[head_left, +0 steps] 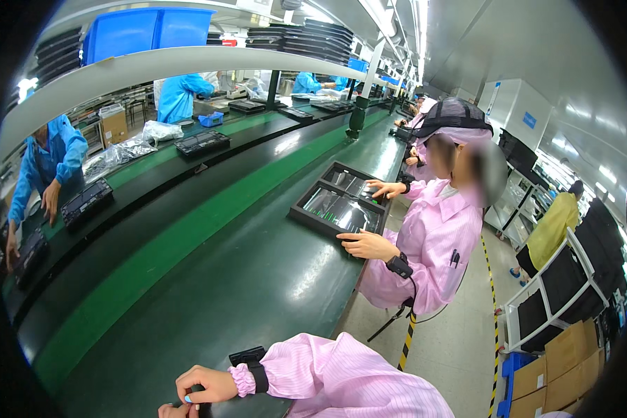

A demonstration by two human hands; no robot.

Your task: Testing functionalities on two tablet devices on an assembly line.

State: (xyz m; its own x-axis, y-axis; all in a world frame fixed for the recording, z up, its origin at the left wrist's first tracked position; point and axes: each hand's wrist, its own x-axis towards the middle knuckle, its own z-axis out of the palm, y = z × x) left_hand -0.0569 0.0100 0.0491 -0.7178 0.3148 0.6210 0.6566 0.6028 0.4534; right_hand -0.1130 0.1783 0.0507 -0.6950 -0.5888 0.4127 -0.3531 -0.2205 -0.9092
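Note:
My right hand (207, 384) is at the bottom of the head view, over the near end of the dark green bench. Its fingers are curled and pressed together, with a small patch of blue at a fingertip. Just below, my left hand (176, 411) touches or nearly touches it, mostly cut off by the lower edge. Its visible fingers look closed too. Whatever lies between the two hands, if anything, is hidden. My right arm wears a pink striped sleeve (306, 373) and a black wrist device (249, 357).
A co-worker in pink (432, 244) rests both hands on a black tray (338, 202) of dark panels. Beyond the green strip, black flat units (202, 143) line the conveyor, with a worker in blue (63, 157) reaching over them. Cardboard boxes (557, 362) stand at lower right.

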